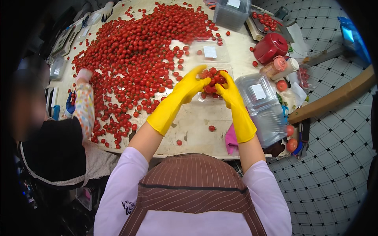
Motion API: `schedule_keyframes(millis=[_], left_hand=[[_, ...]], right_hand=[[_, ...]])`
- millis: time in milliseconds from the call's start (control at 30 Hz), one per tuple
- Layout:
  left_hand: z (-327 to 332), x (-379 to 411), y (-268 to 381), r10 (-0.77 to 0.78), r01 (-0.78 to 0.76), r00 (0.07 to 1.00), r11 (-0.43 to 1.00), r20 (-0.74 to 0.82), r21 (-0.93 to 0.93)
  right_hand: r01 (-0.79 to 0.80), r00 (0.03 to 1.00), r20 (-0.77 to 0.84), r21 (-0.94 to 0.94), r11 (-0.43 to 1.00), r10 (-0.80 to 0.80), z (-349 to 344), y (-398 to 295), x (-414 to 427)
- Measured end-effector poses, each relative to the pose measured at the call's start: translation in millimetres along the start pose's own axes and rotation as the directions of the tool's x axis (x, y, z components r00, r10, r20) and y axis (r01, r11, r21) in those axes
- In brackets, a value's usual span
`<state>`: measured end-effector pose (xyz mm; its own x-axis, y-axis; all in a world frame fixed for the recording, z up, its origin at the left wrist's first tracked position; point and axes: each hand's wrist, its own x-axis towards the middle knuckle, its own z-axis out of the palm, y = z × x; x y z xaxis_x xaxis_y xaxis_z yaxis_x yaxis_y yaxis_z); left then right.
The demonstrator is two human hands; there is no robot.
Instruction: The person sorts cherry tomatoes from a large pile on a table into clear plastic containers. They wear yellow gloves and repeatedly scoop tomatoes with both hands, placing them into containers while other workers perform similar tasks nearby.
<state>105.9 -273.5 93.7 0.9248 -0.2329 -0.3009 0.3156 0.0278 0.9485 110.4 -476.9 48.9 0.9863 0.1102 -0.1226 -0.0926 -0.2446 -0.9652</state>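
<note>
Cherry tomatoes [213, 77] fill the base of a clear plastic clamshell box [209, 99] on the table. Its raised lid [220, 54], bearing a white label, lies folded back behind it. My left hand [189, 85], in a yellow rubber glove, reaches in from the left with thumb and fingers apart over the tomatoes. From the right, my right hand [231, 93], gloved likewise, curls its fingers at the tomatoes. Whether a tomato is gripped in it is hidden. A large heap of cherry tomatoes [138, 41] spreads beyond my left hand.
Nested empty clamshell boxes [262, 118] stand right of my right arm, over a pink cloth [231, 140]. A red kettle-like container [270, 48], bottles [274, 66] and a scale [273, 25] holding tomatoes are farther right. A co-worker's sleeved arm [84, 103] reaches in from the left.
</note>
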Motion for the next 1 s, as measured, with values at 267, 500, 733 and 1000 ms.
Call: schedule_keyframes(millis=[267, 500, 733, 1000], left_hand=[[-38, -101, -75, 0.123, -0.206, 0.978, 0.691, 0.168, 0.693], [-42, -158, -149, 0.293, -0.447, 0.874, 0.175, 0.387, 0.877], [-120, -128, -150, 0.59, -0.117, 0.804, 0.027, 0.079, 0.993], [-165, -116, -132, 0.405, 0.228, 0.861, 0.231, -0.306, 0.946]], right_hand=[[0.261, 0.961, -0.053, -0.165, 0.951, -0.273, 8, 43, -43], [0.402, 0.892, 0.326, -0.259, 0.878, -0.312, 96, 43, -88], [0.527, 0.818, 0.44, -0.314, 0.79, -0.37, 126, 31, -75], [0.641, 0.765, 0.454, -0.463, 0.612, -0.458, 160, 20, -12]])
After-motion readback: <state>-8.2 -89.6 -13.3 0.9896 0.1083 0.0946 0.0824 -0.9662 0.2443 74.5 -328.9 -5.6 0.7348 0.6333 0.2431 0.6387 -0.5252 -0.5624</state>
